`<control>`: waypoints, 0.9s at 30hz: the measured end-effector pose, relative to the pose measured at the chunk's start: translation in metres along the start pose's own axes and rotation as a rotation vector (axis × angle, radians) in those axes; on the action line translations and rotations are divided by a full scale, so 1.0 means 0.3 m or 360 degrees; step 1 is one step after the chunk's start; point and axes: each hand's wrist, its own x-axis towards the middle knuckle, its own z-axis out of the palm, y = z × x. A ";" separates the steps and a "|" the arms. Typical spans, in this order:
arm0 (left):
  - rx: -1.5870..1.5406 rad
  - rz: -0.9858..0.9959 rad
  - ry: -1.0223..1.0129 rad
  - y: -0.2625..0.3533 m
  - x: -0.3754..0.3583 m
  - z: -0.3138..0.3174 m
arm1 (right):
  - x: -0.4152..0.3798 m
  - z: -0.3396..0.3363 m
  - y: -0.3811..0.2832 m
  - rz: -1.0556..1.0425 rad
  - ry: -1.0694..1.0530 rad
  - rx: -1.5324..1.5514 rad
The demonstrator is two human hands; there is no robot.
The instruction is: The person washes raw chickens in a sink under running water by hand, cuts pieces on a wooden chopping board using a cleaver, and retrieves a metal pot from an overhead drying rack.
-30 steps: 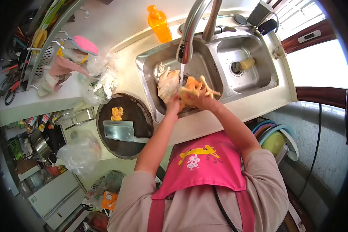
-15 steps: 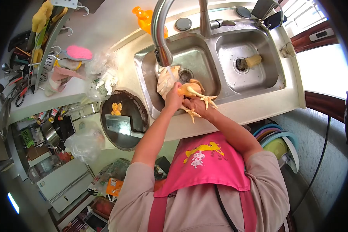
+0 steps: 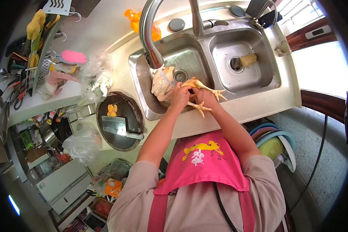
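Observation:
A whole plucked chicken (image 3: 162,82) lies in the left sink basin (image 3: 189,52), its yellow feet reaching over the front rim. Water runs onto it from the curved faucet (image 3: 146,33). My left hand (image 3: 179,96) is closed on the chicken near the base of the legs. Close beside it, my right hand (image 3: 205,97) is also closed on the bird, under the upper leg. Fingertips of both hands are partly hidden by the chicken and by each other.
Left of the sink, a round chopping board (image 3: 121,144) carries a cleaver (image 3: 114,125) and a yellow lump (image 3: 112,110). The right basin (image 3: 255,77) holds a tan object (image 3: 248,60) by its drain. An orange bottle (image 3: 156,31) and a glass (image 3: 283,48) stand near the sink.
The chicken's legs and feet have swung toward the right, and both hands have shifted slightly with them. The view has moved a little, showing more of the cleaver's handle.

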 end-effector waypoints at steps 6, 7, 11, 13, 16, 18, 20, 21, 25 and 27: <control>-0.0192 -0.0172 -0.0080 -0.016 0.009 -0.019 | 0.048 0.021 0.036 -0.0228 0.0115 0.0288; -0.0208 -0.0174 -0.0074 -0.026 0.007 -0.028 | 0.050 0.023 0.025 -0.0256 0.0237 0.0328; -0.0322 -0.0214 -0.0067 -0.077 -0.019 -0.047 | 0.035 0.065 -0.047 -0.0184 0.0533 0.0414; -0.0377 -0.0226 -0.0046 -0.102 -0.033 -0.036 | 0.038 0.074 -0.064 -0.0147 0.0607 0.0232; -0.0398 -0.0250 -0.0011 -0.124 -0.039 -0.035 | 0.043 0.032 -0.111 -0.0050 0.0684 -0.0200; -0.0409 -0.0328 -0.0031 -0.119 -0.041 -0.043 | 0.043 0.040 -0.100 0.0017 0.0649 -0.0078; -0.0395 -0.0343 -0.0018 -0.098 -0.059 -0.056 | 0.037 0.054 -0.089 0.0068 0.0604 0.0021; -0.0388 -0.0347 -0.0010 -0.091 -0.066 -0.057 | 0.034 0.054 -0.086 0.0049 0.0559 0.0023; -0.0421 -0.0260 0.0101 -0.071 -0.098 -0.060 | 0.020 0.054 -0.087 0.0035 0.0493 -0.0076; -0.0455 -0.0251 0.0131 -0.069 -0.101 -0.054 | 0.018 0.048 -0.102 0.0101 0.0474 -0.0111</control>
